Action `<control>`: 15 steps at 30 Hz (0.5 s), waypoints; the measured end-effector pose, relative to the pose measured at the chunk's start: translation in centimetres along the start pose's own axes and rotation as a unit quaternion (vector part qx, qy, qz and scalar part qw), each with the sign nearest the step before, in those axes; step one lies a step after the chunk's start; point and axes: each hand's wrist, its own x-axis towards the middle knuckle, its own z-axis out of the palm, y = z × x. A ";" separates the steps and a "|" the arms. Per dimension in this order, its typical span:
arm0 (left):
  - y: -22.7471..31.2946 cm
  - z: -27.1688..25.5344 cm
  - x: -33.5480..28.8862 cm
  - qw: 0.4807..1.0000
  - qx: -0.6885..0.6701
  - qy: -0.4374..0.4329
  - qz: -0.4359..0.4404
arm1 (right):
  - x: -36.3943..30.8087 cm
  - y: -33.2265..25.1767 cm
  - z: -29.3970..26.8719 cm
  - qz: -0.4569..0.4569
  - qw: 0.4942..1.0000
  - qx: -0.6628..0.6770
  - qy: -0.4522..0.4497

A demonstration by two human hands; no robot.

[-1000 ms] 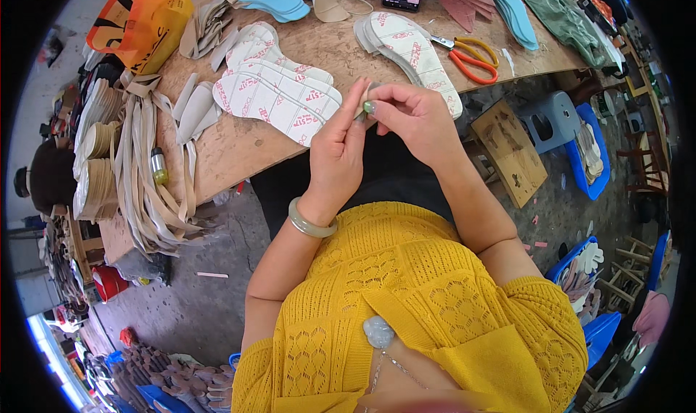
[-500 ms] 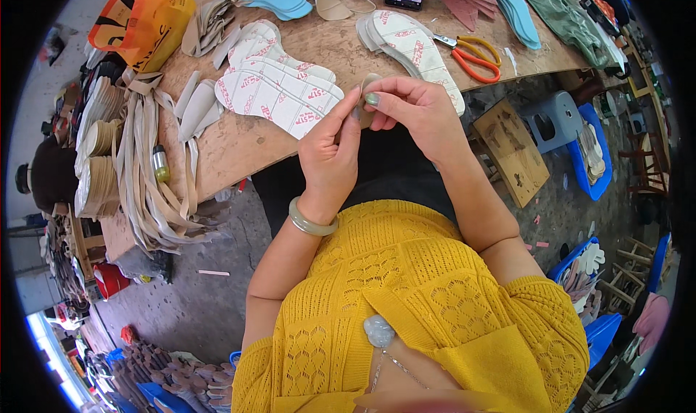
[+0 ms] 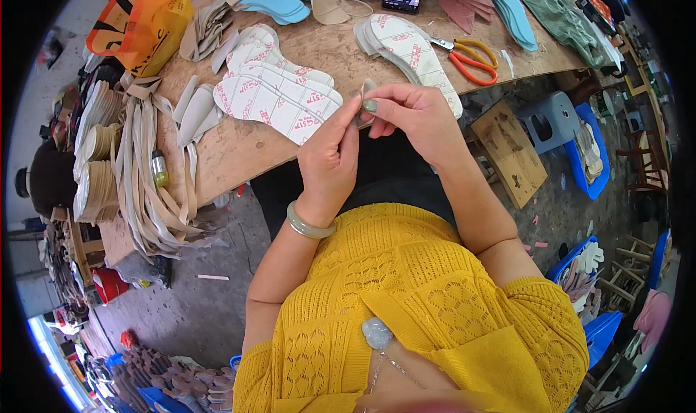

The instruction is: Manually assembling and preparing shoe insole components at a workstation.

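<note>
At the brown wooden table's (image 3: 326, 54) near edge: both hands meet; clock directions run from them.
Left hand (image 3: 328, 148): narrow, pinching a small, thin, grey-beige piece (image 3: 369, 84).
Right hand (image 3: 420, 119): narrow, pinching the same piece.
Piece: between the hands, mostly hidden.
Left pile of white, red-printed, sole-shaped sheets (image 3: 279, 97): 9 o'clock.
Right pile of like sheets (image 3: 417, 50): 1 o'clock.
Metal scissors with orange and yellow handles (image 3: 475, 63): 2 o'clock.

Workshop, wooden worktable (image 3: 326, 50), sole-shaped cutouts (image 3: 279, 101) (white, red-printed), scissors (image 3: 454, 56), hanging beige strips (image 3: 138, 174), blue floor bins (image 3: 598, 188)
</note>
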 end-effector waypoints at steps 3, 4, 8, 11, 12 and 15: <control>-0.1 -0.1 0.0 0.999 0.038 -0.004 0.022 | 0.0 0.0 -0.1 0.002 1.000 -0.010 -0.008; 0.0 -0.1 0.0 0.999 0.036 -0.004 0.023 | 0.0 0.0 -0.2 0.001 1.000 -0.012 -0.008; 0.0 0.1 -0.2 1.000 0.005 -0.011 -0.001 | -0.1 0.1 -0.4 0.000 1.000 -0.003 -0.013; 0.0 0.2 -0.2 1.000 -0.013 -0.011 -0.017 | -0.2 0.0 -0.4 -0.005 1.000 -0.001 -0.014; 0.1 0.2 -0.1 1.000 -0.007 -0.010 -0.010 | -0.2 0.0 -0.5 -0.003 1.000 -0.003 -0.011; 0.3 0.2 -0.1 1.000 0.003 -0.015 -0.003 | -0.2 0.3 -0.6 -0.016 1.000 -0.005 -0.011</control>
